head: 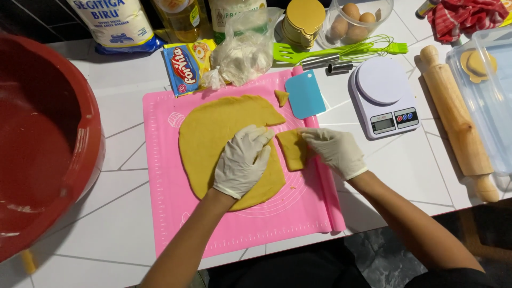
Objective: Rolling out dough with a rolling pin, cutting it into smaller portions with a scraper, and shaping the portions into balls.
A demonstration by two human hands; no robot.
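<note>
Your gloved left hand (244,161) presses flat, fingers spread, on the yellow dough sheet (213,136) mid-frame, while your right hand (335,151) pinches a cut dough piece (292,150) just beside it, on the pink mat (266,224) covering the white tiled tabletop (122,213).

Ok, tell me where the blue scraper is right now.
In the head view the blue scraper lies at the pink mat's upper right corner, between the rolled dough and the kitchen scale, untouched by either hand.
</note>
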